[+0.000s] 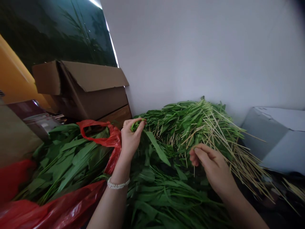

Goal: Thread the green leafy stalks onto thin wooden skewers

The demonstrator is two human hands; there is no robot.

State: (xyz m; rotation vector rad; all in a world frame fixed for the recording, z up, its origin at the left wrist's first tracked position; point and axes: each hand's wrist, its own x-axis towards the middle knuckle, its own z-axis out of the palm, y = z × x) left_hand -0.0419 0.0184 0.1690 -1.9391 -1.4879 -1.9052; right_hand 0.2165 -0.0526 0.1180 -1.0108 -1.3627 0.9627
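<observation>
Left of the pile (pixel 186 117): red bag (pixel 113 140), loose leaves (pixel 76 156), seemingly unworked. At its left edge: your left hand (pixel 130 137), curled, pinching a folded leaf (pixel 135 126). Before it: greens (pixel 166 200), apparently left to do. Pile itself: leaves with sticks (pixel 220 135), apparently done. Before its middle: your right hand (pixel 212 163), fingertips together; whether holding the stick (pixel 194 172) just below, cannot tell.

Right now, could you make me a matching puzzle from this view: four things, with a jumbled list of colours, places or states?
1. left hand
2. bracelet
3. plastic bag
4. cardboard box

A. brown, standing beyond the bag
B. red, around long green leaves
C. pinching a bit of greenery
D. white, worn on an arm

Pairs: 1-C, 2-D, 3-B, 4-A
</observation>
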